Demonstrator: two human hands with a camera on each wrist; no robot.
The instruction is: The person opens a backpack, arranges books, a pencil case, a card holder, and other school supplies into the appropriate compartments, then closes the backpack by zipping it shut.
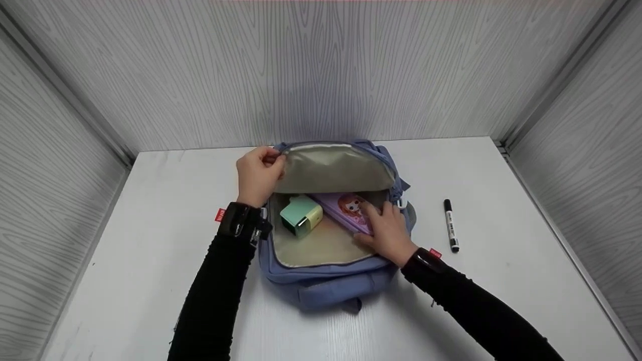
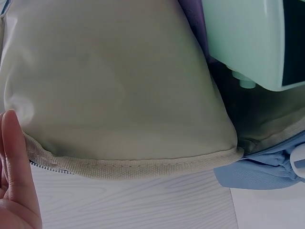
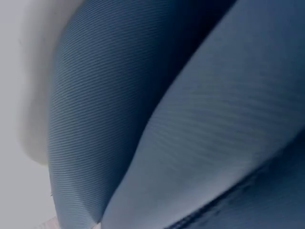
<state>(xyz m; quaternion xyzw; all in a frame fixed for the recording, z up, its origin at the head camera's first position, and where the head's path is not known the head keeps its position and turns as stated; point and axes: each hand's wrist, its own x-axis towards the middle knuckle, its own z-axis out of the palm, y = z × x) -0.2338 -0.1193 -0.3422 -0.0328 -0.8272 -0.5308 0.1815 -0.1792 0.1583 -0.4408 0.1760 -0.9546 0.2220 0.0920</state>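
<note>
A blue backpack (image 1: 333,296) lies with its main compartment unzipped, showing a beige lining. My left hand (image 1: 258,173) pinches the raised flap (image 1: 341,173) by its upper left edge. In the left wrist view, a finger shows at the flap's zipped edge. Inside sits a mint-green and yellow boxy thing (image 1: 301,213) with a dark panel; its exact kind is unclear. Beside it, a purple case (image 1: 333,203) with a cartoon girl lies at a slant, partly under the flap. My right hand (image 1: 388,233) holds its near right end. The right wrist view shows only blue fabric (image 3: 200,133).
A black-and-white marker (image 1: 451,225) lies on the white table (image 1: 175,225), right of the backpack. Wood-grain panels (image 1: 321,75) stand at the back and both sides. A white buckle (image 1: 402,203) hangs at the backpack's right side.
</note>
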